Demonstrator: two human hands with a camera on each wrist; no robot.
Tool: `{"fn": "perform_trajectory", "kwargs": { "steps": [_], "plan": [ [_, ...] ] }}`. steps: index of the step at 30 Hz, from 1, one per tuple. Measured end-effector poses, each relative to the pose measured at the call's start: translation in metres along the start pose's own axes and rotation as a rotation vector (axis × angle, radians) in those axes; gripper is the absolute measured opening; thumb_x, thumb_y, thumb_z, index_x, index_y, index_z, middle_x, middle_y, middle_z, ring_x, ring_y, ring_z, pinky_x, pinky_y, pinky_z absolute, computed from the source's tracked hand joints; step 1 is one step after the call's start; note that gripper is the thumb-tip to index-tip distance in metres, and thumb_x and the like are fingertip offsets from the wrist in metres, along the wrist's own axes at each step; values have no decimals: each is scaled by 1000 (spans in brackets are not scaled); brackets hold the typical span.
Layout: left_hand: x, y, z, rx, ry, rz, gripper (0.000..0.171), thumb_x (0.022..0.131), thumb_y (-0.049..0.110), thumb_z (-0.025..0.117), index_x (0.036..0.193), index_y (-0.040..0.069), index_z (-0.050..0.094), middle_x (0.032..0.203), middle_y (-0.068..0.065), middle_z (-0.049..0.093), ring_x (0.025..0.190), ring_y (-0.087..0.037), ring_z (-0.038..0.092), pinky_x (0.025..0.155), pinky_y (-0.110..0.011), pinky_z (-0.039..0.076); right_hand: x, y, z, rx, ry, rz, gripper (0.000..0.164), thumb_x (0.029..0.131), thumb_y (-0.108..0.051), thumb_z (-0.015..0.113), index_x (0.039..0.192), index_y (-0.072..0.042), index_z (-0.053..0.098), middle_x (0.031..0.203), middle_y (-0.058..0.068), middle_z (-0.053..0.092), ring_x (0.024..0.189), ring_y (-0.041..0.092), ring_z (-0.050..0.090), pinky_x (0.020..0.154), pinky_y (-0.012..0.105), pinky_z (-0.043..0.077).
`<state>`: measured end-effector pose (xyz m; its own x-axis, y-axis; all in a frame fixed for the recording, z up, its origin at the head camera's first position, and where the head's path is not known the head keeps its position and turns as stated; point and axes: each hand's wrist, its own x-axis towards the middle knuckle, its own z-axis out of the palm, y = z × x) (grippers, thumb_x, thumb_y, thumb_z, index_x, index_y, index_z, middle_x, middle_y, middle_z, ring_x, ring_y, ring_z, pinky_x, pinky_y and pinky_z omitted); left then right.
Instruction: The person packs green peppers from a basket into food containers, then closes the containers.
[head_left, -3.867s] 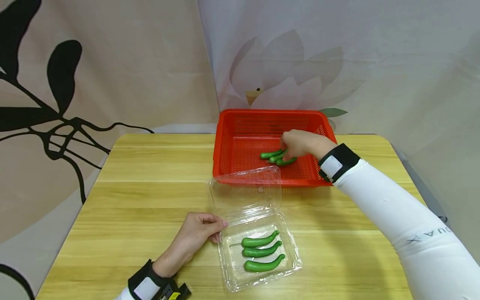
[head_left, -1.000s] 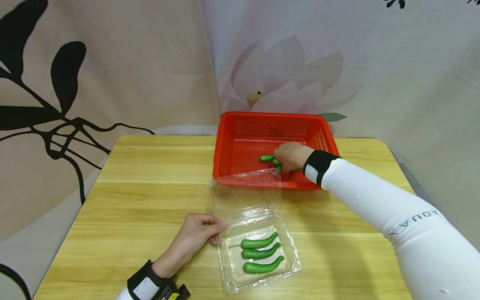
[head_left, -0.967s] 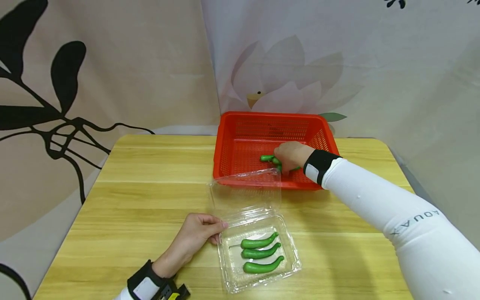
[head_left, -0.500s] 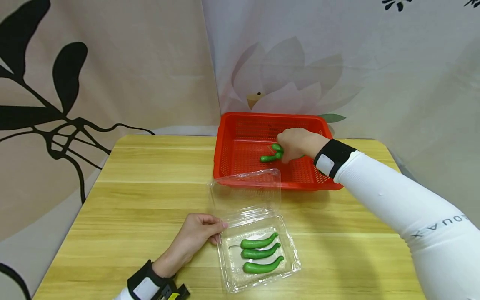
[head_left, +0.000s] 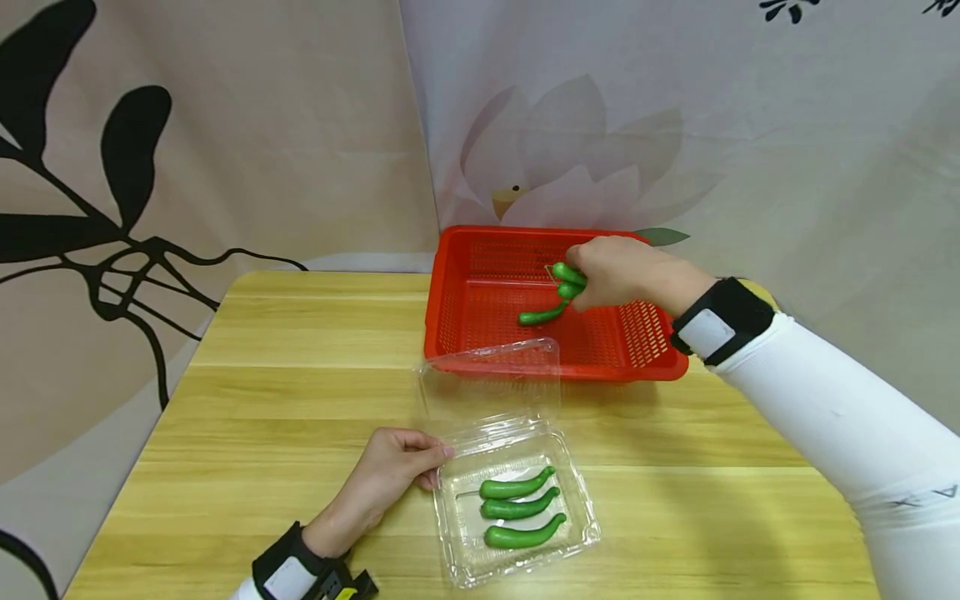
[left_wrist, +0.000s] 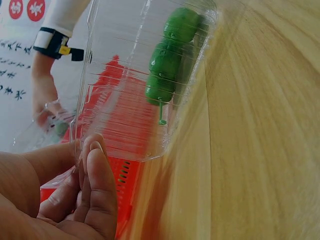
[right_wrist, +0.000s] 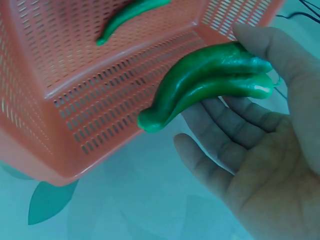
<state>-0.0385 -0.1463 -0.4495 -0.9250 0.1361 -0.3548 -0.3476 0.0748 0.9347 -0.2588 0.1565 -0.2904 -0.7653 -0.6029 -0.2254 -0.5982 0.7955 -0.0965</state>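
Note:
My right hand (head_left: 626,271) pinches two green chili peppers (right_wrist: 205,85) between thumb and fingers, over the red basket. One more green chili pepper (head_left: 542,317) lies on the basket floor, also visible in the right wrist view. On the table, my left hand (head_left: 397,462) pinches the left edge of a clear plastic clamshell box (head_left: 468,571) near its hinge. Three green chili peppers (head_left: 519,508) lie side by side in the box's base. The box's raised lid (head_left: 491,387) leans back and overlaps the basket's front in the head view.
The red perforated basket (head_left: 480,367) stands at the back of the wooden table (head_left: 315,358), behind the box. A printed cloth backdrop (head_left: 300,125) hangs behind the table.
Inside the basket my right hand has gathered two chili peppers and lifted them up and to the right, leaving one on the basket floor. My left hand and the box have stayed put.

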Motion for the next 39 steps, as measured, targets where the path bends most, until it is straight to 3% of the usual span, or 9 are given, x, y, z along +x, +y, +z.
{"fn": "perform_trajectory", "kwargs": {
  "steps": [8, 16, 25, 39],
  "plan": [
    [-1, 0, -1, 0, -2, -4, 21, 92, 10, 81, 96, -10, 76, 75, -13, 71, 59, -13, 63, 57, -25, 58, -13, 0, -8, 78, 50, -2, 25, 83, -21, 78, 83, -11, 56, 73, 2, 50, 68, 19, 47, 64, 34, 37],
    [-1, 0, 0, -4, -6, -5, 19, 92, 10, 81, 95, -9, 76, 76, -14, 71, 59, -13, 63, 57, -25, 58, -20, 2, -3, 136, 64, -13, 23, 86, -19, 77, 83, -11, 56, 71, 2, 49, 69, 17, 46, 64, 33, 36],
    [-2, 1, -1, 8, 6, -5, 18, 92, 10, 81, 94, -8, 77, 75, -13, 70, 59, -13, 62, 57, -25, 58, -31, 3, 4, 202, 70, 10, 25, 88, -24, 83, 96, -10, 63, 82, 2, 61, 76, 18, 55, 68, 34, 46],
    [-1, 2, -1, 6, 12, -17, 18, 91, 10, 81, 93, -7, 77, 74, -13, 70, 59, -14, 62, 57, -25, 58, -58, -12, 3, 266, 140, -2, 32, 87, -26, 85, 106, -9, 65, 86, 0, 65, 80, 17, 60, 71, 34, 53]
  ]
}}
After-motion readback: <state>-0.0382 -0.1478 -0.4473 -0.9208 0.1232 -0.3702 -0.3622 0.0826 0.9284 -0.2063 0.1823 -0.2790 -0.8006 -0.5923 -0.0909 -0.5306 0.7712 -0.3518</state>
